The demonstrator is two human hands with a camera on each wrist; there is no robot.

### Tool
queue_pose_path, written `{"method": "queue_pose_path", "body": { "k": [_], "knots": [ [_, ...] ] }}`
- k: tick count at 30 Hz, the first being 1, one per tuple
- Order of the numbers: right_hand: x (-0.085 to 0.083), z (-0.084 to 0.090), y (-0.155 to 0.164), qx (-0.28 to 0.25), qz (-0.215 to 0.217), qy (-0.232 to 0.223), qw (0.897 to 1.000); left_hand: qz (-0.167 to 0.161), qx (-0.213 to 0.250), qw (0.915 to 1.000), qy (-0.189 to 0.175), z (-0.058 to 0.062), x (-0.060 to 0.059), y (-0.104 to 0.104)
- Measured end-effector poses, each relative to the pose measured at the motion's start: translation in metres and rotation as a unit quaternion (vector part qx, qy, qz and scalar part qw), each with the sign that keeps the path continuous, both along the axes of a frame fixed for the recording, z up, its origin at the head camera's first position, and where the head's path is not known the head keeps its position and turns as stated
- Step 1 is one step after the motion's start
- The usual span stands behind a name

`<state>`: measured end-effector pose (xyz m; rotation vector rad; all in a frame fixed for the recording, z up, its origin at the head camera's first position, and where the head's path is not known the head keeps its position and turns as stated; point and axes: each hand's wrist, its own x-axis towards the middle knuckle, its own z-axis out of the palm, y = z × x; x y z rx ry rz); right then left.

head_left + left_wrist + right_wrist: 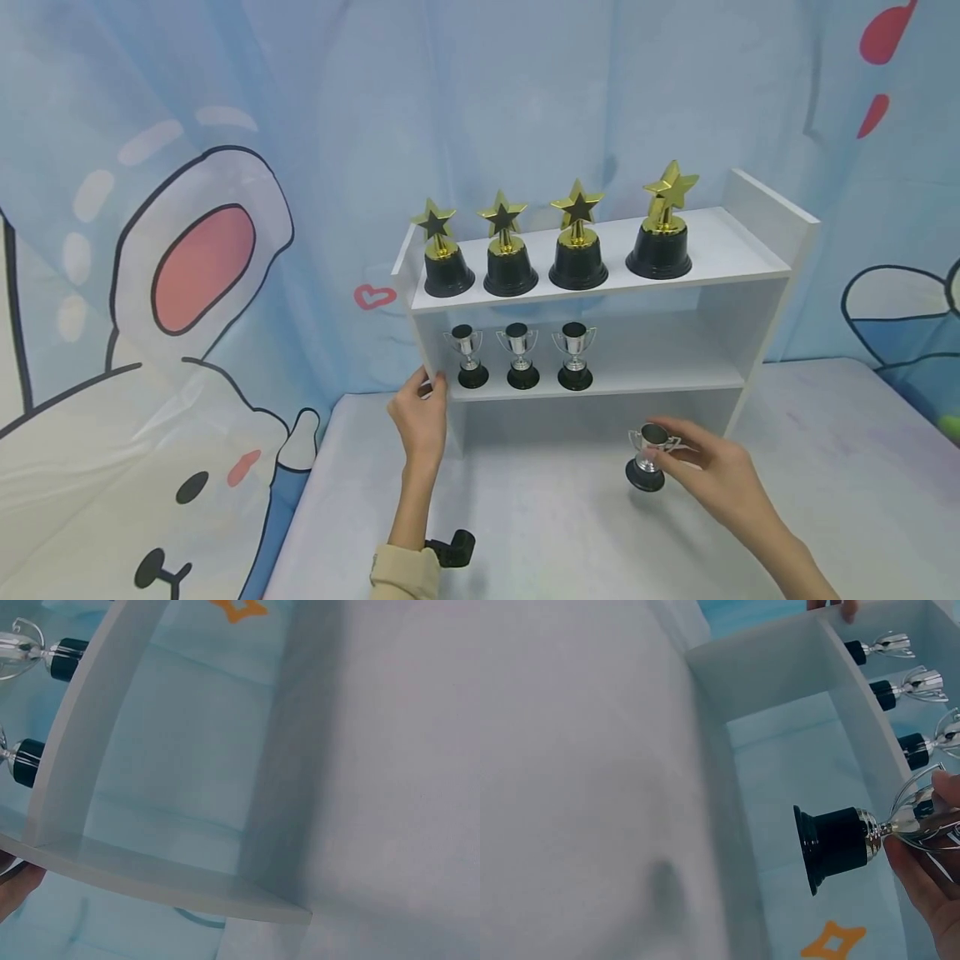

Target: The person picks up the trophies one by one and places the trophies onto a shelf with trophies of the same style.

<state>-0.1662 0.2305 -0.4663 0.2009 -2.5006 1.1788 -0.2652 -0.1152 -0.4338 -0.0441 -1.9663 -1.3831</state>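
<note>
Pinching shiny silver cup (648,457), round black base

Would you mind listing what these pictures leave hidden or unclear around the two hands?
- Left hand: in the left wrist view only a sliver shows at the frame's edge; the shelf unit hides the rest.
- Silver cup: the right hand covers part of its bowl in the right wrist view.
- Black object by the left sleeve: too small to identify in the head view.
</note>
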Motion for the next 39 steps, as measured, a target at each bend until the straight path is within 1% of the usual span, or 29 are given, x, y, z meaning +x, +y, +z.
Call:
{"method": "queue_pose_path", "body": {
  "k": [7, 14, 18, 21, 26, 29, 31, 37, 39],
  "knots": [
    [-0.001, 0.009, -0.004, -0.006, 0.01, 0.033, 0.999, 0.005, -0.003, 1.0, 0.003, 0.0, 0.0, 0.0],
    [-0.003, 0.024, -0.006, -0.002, 0.012, 0.058, 0.998, 0.003, -0.007, 1.0, 0.007, 0.0, -0.001, -0.001],
    [-0.005, 0.035, -0.008, -0.016, 0.016, 0.065, 0.998, 0.003, -0.006, 1.0, 0.006, -0.001, -0.001, -0.001],
    [-0.006, 0.044, -0.01, -0.018, 0.016, 0.073, 0.997, 0.004, -0.004, 1.0, 0.008, -0.002, -0.001, -0.001],
    [-0.011, 0.061, -0.011, 0.003, 0.016, 0.104, 0.994, 0.004, -0.002, 1.0, 0.008, -0.001, -0.001, -0.001],
    [-0.017, 0.07, -0.011, 0.009, 0.015, 0.116, 0.993, 0.005, -0.003, 1.0, 0.007, -0.001, -0.001, -0.001],
    [-0.022, 0.075, -0.011, 0.011, 0.01, 0.116, 0.993, 0.006, -0.002, 1.0, 0.005, -0.001, 0.0, -0.001],
    [-0.039, 0.083, -0.009, 0.006, -0.009, 0.075, 0.997, 0.006, -0.002, 1.0, 0.004, 0.0, 0.0, 0.0],
    [-0.044, 0.085, -0.009, 0.006, -0.014, 0.07, 0.997, 0.004, -0.002, 1.0, 0.005, 0.0, 0.0, 0.0]
  ]
}}
